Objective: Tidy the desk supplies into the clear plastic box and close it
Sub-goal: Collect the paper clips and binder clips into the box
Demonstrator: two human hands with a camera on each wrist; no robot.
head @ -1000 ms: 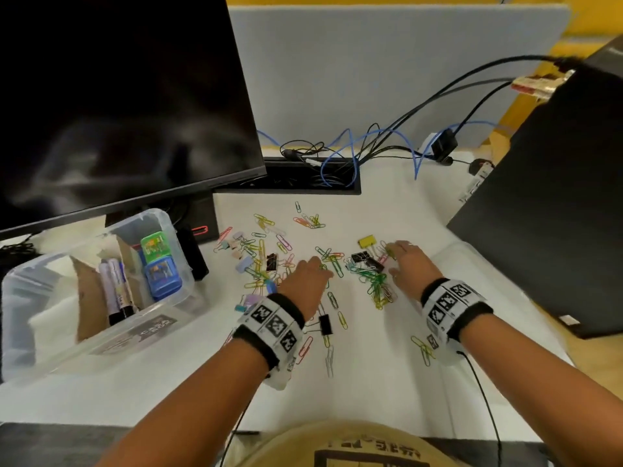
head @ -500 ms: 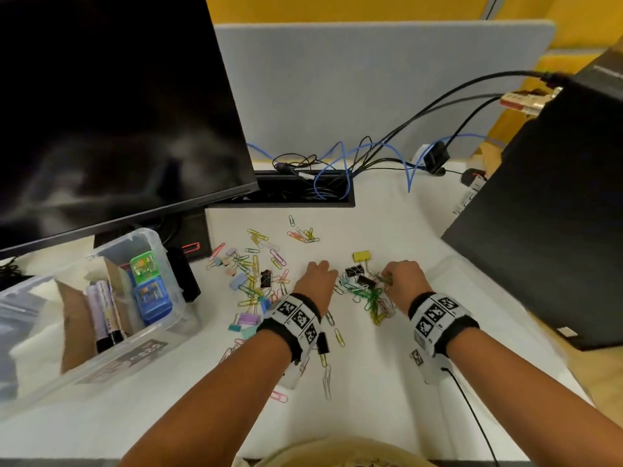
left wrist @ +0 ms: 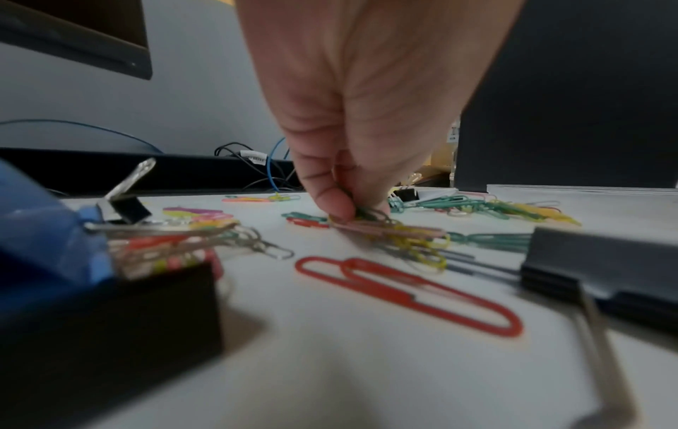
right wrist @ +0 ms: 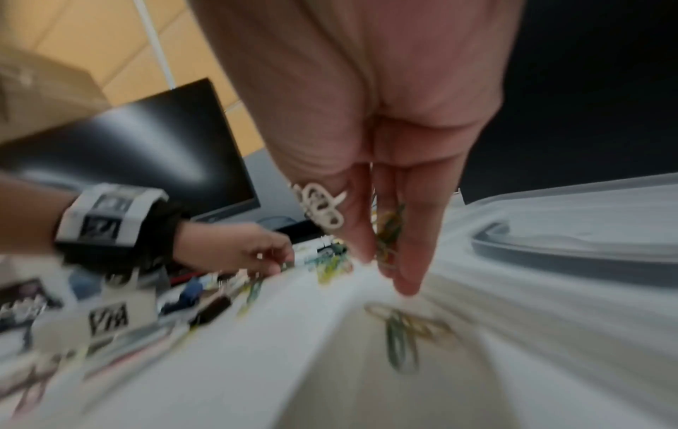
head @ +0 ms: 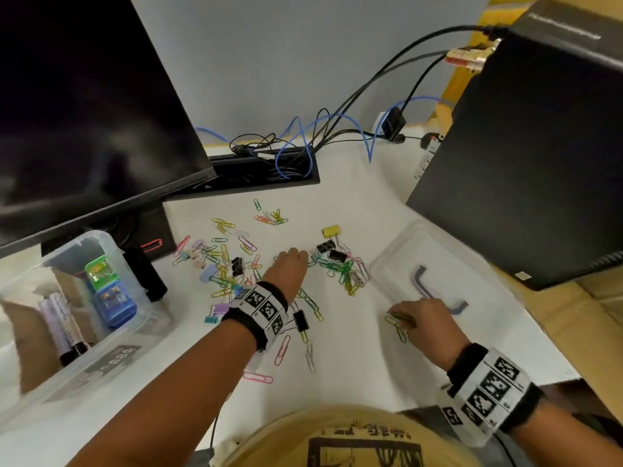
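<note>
Coloured paper clips (head: 344,269) and black binder clips (head: 325,247) lie scattered over the white desk. My left hand (head: 296,256) is down on the middle of the pile, thumb and fingers pinching a bunch of clips (left wrist: 381,229) that lies on the desk. My right hand (head: 401,315) hovers nearer me by the lid, pinching a few green and yellow clips (right wrist: 389,232); more clips (right wrist: 403,333) lie just beneath it. The clear plastic box (head: 91,234) stands open at the left. Its lid (head: 472,264) lies flat at the right.
The box holds a green and a blue plastic case (head: 113,299), markers (head: 60,325) and cardboard. A dark monitor (head: 84,112) overhangs the box. A black computer tower (head: 522,163) stands at the right, a cable tray (head: 263,170) behind.
My right hand left the clip pile and drew back toward me and to the right with some clips. My left hand stayed on the pile. The view moved closer.
</note>
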